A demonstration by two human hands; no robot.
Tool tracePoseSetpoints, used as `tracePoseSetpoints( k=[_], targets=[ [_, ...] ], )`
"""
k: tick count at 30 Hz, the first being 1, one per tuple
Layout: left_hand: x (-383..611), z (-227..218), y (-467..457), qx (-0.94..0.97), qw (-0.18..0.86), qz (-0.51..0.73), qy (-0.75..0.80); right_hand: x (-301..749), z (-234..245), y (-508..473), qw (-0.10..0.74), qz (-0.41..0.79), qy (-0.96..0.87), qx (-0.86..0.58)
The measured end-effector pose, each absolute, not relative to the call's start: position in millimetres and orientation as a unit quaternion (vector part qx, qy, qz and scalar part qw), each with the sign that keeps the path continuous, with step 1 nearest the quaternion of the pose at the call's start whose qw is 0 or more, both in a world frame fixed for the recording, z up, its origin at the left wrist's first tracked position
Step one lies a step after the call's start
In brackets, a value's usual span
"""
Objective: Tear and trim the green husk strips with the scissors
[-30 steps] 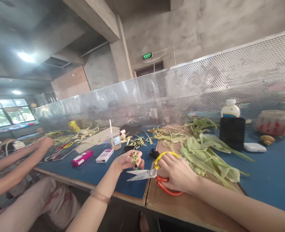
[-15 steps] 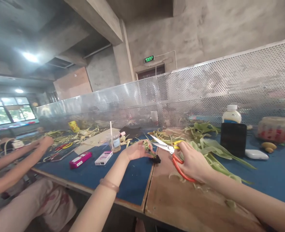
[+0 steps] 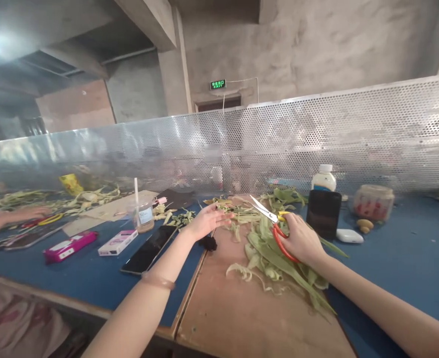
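My right hand (image 3: pixel 303 241) grips a pair of scissors (image 3: pixel 267 215) with red and yellow handles. The blades point up and to the left and look nearly closed. My left hand (image 3: pixel 212 222) hovers over the seam between the blue tabletop and a brown board (image 3: pixel 219 303), fingers stretched out and nothing visible in them. Just below it lies a small black clump (image 3: pixel 209 242). Small green plant pieces (image 3: pixel 184 218) lie to the left of this hand. Long green corn-husk-like leaves (image 3: pixel 275 251) spread over the board beneath the scissors.
A dark phone (image 3: pixel 150 250), a small white box (image 3: pixel 118 242) and a magenta packet (image 3: pixel 71 246) lie on the left. A cup (image 3: pixel 144 216) with a straw stands behind. To the right are an upright black phone (image 3: pixel 322 214), a bottle (image 3: pixel 324 178) and a jar (image 3: pixel 374 203). Another person's hand (image 3: pixel 18 219) shows far left.
My left hand has opened and let go of the small green plant piece. The view has swung right. The scissors remain in my right hand, and the flat phone beside my left arm now shows.
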State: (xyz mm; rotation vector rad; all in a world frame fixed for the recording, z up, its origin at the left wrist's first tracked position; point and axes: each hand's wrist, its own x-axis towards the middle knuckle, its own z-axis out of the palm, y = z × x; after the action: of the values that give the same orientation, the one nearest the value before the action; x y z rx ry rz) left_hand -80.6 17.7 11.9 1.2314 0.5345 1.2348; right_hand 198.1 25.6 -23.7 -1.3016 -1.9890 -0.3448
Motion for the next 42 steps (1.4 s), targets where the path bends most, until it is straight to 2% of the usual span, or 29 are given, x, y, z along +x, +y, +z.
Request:
tracePoseSetpoints(
  k=[9, 20, 42],
  targets=[
    [-72, 14, 11, 0.512, 0.607, 0.560, 0.238, 198, -31, 24, 0.354, -0.110, -0.777, -0.508],
    [-67, 16, 2, 0.538, 0.607, 0.546, 0.208, 191, -22, 9, 0.296, -0.186, -0.841, -0.412],
    [-62, 16, 1, 0.543, 0.614, 0.537, 0.198, 191, -23, 9, 0.310, -0.192, -0.821, -0.439]
  ],
)
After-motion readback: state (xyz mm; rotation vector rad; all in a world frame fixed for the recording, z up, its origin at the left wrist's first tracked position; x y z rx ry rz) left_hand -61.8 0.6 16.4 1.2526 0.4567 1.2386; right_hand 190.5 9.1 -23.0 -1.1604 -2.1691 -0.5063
